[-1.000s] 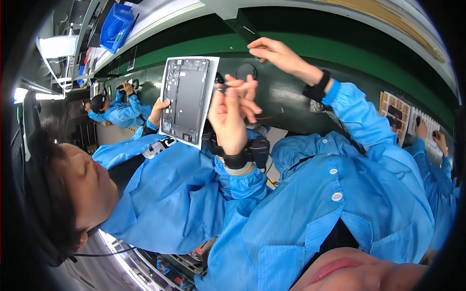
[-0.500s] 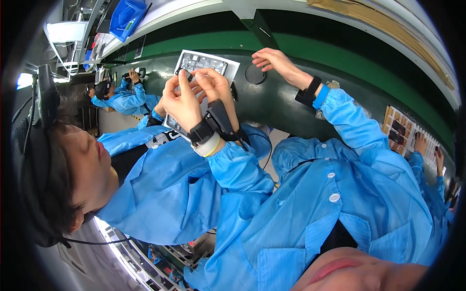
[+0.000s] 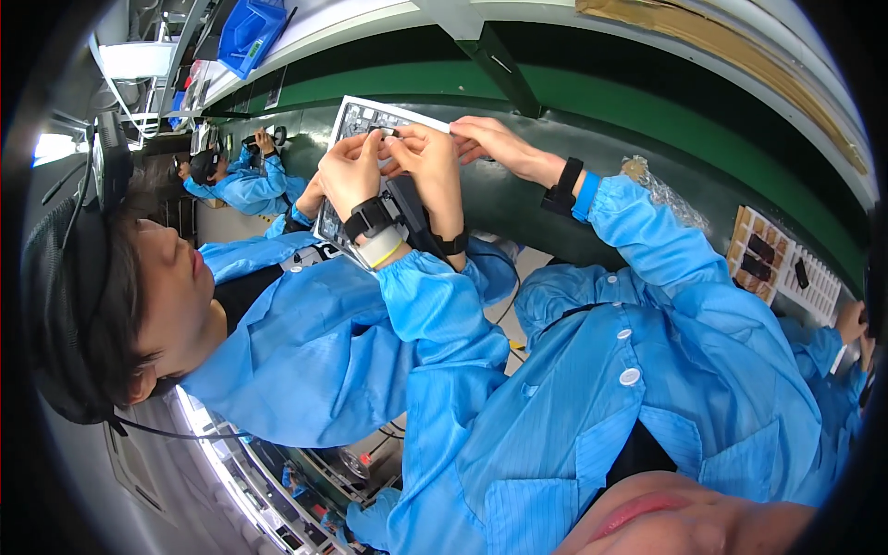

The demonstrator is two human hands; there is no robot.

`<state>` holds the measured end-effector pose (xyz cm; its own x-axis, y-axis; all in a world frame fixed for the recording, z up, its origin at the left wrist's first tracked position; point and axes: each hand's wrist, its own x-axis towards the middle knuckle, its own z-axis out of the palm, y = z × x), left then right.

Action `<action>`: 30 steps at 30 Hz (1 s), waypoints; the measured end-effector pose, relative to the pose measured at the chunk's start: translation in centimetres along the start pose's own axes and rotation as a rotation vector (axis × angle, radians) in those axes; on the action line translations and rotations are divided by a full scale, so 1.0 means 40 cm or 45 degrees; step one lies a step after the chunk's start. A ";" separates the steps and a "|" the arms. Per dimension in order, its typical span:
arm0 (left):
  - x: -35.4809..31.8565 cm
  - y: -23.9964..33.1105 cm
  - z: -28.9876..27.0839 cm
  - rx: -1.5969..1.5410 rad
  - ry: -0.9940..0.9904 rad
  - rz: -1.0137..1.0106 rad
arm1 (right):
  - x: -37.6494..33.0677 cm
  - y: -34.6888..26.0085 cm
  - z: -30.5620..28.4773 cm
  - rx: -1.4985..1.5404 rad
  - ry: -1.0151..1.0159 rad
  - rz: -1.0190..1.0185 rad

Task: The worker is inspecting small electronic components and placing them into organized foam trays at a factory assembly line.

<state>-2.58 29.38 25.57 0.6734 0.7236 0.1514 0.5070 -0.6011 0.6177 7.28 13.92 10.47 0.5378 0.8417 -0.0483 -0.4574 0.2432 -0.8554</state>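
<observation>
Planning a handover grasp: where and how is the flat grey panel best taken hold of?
Likely by its white rim. The panel is thin and flat, held tilted up, its face full of small parts, so the grip should pinch an edge. The left hand, right hand and a co-worker's hand crowd the top; come edge-on from the left long side.

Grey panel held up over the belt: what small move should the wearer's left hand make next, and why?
Probably a short press at the top edge: the left hand pinches the grey panel there, close beside a co-worker's hand, while the right hand lies open against the upper corner, bracing it.
</observation>
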 end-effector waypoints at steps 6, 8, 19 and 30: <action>-0.013 0.017 -0.023 0.279 0.162 0.150 | -0.015 0.024 -0.002 -0.022 -0.010 -0.014; -0.057 0.064 -0.045 0.243 0.326 0.357 | -0.041 0.021 -0.003 -0.082 0.025 0.051; -0.315 0.275 0.306 -0.532 -0.675 0.640 | -0.332 0.079 -0.125 -0.152 0.385 -0.153; -0.501 0.102 0.695 -0.075 -1.112 0.472 | -0.581 0.272 -0.322 -0.042 0.829 0.358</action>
<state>0.95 2.98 3.62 0.9622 -0.0338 -0.2702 0.1683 -0.7061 0.6878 -1.07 -9.21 -4.36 0.7216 0.4085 -0.5590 -0.6245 0.0356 -0.7802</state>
